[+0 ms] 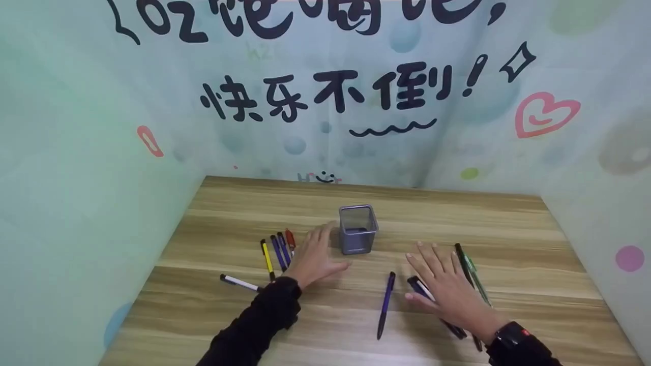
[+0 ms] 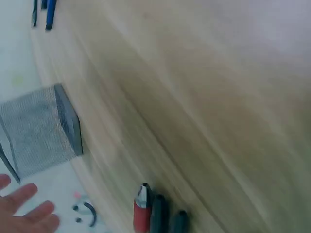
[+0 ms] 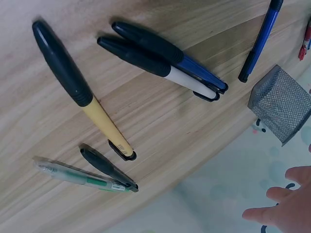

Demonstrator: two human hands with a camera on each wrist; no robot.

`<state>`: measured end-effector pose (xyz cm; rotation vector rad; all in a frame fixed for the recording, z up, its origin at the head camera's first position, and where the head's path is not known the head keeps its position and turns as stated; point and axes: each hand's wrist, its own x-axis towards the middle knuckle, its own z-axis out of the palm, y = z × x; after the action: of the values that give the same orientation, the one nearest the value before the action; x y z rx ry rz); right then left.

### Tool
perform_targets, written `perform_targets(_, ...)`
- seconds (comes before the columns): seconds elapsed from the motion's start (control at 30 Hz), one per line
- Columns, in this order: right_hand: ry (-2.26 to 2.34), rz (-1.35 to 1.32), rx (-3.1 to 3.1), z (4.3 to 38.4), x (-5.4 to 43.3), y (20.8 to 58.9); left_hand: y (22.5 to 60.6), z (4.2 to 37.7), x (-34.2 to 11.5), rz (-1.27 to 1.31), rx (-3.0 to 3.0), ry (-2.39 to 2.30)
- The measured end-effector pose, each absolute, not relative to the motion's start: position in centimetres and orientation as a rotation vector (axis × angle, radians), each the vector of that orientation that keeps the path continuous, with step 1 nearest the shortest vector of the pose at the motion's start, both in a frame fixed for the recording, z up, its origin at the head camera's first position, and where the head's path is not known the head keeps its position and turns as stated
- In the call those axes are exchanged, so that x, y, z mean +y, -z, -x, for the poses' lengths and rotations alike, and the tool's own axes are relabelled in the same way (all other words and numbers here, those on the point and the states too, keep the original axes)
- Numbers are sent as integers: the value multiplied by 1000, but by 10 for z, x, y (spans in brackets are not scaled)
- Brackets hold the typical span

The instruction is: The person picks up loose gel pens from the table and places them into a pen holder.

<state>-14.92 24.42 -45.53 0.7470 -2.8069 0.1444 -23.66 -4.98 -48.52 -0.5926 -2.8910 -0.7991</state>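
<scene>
My left hand (image 1: 313, 259) hovers just left of a square mesh pen holder (image 1: 357, 245), fingers spread and holding nothing. The holder stands upright near the middle of the table, with no pens showing in it. Spread out flat, my right hand (image 1: 450, 297) is over a group of pens and partly hides them. From the right wrist, that group shows a white pen (image 3: 187, 85), a blue pen (image 3: 201, 69), a yellow pen (image 3: 109, 126), a black pen (image 3: 107, 165) and a clear green pen (image 3: 80, 175). Another blue pen (image 1: 386, 305) lies alone between the hands.
Left of my left hand lie a red pen (image 1: 290, 238), two blue pens (image 1: 276, 251), a yellow pen (image 1: 267, 258) and a white pen (image 1: 240, 282). The wooden table (image 1: 203, 325) ends at printed cloth walls (image 1: 285, 157) behind and at both sides.
</scene>
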Motion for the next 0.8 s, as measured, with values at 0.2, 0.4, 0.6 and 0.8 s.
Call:
perform_targets(0.2,-165,-720,-2840,148,243,457,497,255,-41,478,-2898,1187)
perform_targets(0.4,-148,-719,-2824,148,242,460,504,268,-27,385,-2819,1578)
perform_targets(0.6,-125,-748,-2792,148,241,466,514,279,-13,381,-2696,1767)
perform_targets(0.8,-94,-772,-2758,150,241,469,519,287,-5,424,-2491,1967)
